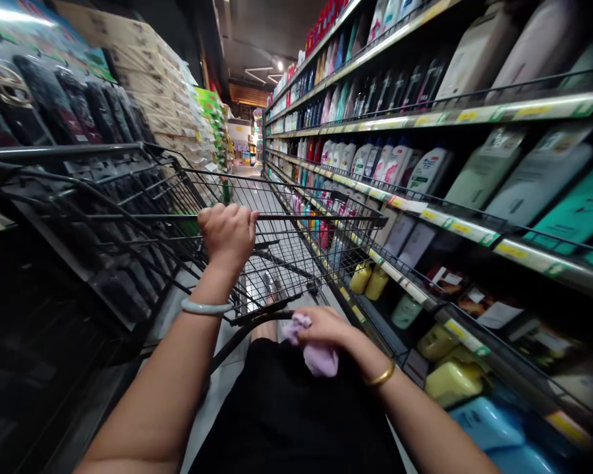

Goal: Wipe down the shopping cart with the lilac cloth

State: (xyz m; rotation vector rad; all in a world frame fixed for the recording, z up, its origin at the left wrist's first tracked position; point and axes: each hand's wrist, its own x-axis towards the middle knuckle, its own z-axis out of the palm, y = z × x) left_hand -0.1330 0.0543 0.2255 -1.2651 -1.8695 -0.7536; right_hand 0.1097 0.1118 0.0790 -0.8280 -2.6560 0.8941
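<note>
A black wire shopping cart (296,253) stands right in front of me, its basket pointing up the aisle. My left hand (228,238) is wrapped in a fist around a dark bar of the cart, with a pale bangle on the wrist below. Closer to my body, my right hand (326,326) is closed on a crumpled lilac cloth (321,359), part of which hangs below the fingers. That hand is beside a dark curved bar (250,324); whether its fingers also grip the bar is hidden. A gold bangle circles the right wrist.
Shelves (415,122) of shampoo and body wash bottles line the right side, close to the cart. On the left hang packaged dark goods (44,99), with stacked cartons (143,72) beyond. The aisle floor (244,191) runs ahead between them.
</note>
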